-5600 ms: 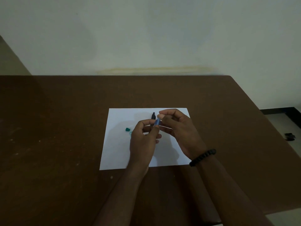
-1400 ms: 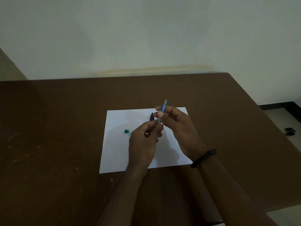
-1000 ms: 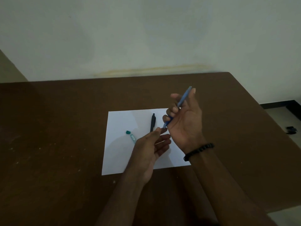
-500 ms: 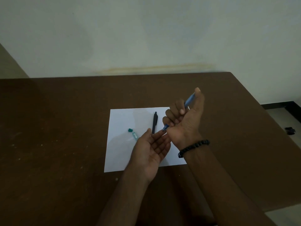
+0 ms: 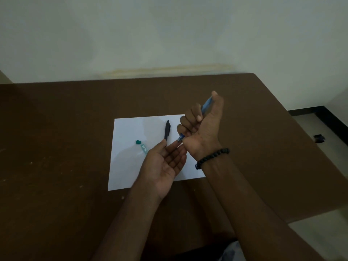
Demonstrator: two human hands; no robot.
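My right hand [image 5: 204, 127] is raised above a white sheet of paper [image 5: 130, 166], fingers curled round a blue pen [image 5: 206, 104] with the thumb on its upper end. The pen's tip points down at the fingertips of my left hand [image 5: 165, 164], which lies palm up with straight fingers just below it and holds nothing. A black pen [image 5: 167, 130] lies on the paper left of my right hand. A small clear tube with a green cap [image 5: 141, 145] lies on the paper further left.
The paper lies on a brown table [image 5: 56, 138] that meets a pale wall at the back. The table's right edge runs diagonally, with floor and a small dark object [image 5: 319, 138] beyond it. A black bead bracelet [image 5: 212, 157] circles my right wrist.
My hands have come apart: the right one has turned palm toward me and lifted the blue pen, while the left has let go and opened palm up beneath the tip.
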